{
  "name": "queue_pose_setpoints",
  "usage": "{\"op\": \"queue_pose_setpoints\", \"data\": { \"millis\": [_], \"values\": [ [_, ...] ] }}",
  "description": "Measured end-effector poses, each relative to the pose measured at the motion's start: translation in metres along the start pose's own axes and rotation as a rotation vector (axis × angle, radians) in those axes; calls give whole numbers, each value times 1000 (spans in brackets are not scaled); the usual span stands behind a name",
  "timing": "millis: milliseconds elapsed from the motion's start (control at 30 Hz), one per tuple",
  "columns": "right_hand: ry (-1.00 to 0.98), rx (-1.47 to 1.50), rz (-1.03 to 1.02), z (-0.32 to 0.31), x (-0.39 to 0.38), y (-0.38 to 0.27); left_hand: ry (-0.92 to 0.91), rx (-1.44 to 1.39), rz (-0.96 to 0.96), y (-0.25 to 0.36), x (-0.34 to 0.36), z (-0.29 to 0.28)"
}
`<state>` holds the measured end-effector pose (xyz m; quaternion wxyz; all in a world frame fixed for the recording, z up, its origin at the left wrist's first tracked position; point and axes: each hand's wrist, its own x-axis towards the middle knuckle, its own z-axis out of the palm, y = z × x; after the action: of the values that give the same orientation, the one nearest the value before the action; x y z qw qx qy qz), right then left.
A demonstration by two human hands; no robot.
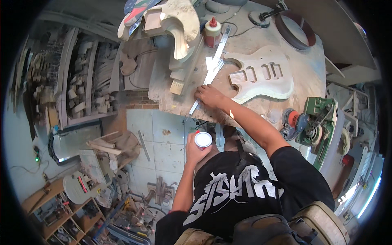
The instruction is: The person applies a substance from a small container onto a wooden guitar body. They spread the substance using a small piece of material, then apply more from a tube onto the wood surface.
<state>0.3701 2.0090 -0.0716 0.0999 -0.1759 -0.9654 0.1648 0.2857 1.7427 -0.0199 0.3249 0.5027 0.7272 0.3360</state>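
My left hand (192, 148) is closed around a small can (203, 139) with a white round top and red edge, held over the floor below the bench's front edge. My right hand (208, 96) rests on the bench, fingers curled on a long metal ruler (195, 106) that points away from me. White pieces (213, 63), too small to identify, lie across the ruler. To its right lies a pale guitar body (265, 87) with routed cavities; a white bottle with red cap (212, 32) stands behind it.
The bench (306, 73) also holds a carved wooden piece (185, 22), wood blocks (177, 85) and a round band (308, 38). A green machine (314, 122) and orange-grey tool (293, 118) sit at right. Shelving with wood offcuts (81, 77) is at left; clutter lies lower left.
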Motion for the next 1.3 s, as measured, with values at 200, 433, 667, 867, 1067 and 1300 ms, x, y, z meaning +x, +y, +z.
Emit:
{"op": "queue_pose_setpoints", "data": {
  "millis": [200,433,667,867,1067,1300],
  "values": [
    [-231,-47,-68,-1,-17,23,209,-46,-152,-12,-32,0],
    [-323,-64,62,-18,-34,32,240,-93,-152,-6,-34,4],
    [-271,-132,-142,-4,7,38,226,-50,-93,-1,-28,-9],
    [-479,-295,-190,12,41,37,231,-10,-65,-3,-33,-20],
    [-693,-335,-133,4,60,31,269,-27,-73,-3,-40,-27],
    [-565,-284,-257,-82,81,14,263,-19,-73,-16,-45,-31]
  ]
}}
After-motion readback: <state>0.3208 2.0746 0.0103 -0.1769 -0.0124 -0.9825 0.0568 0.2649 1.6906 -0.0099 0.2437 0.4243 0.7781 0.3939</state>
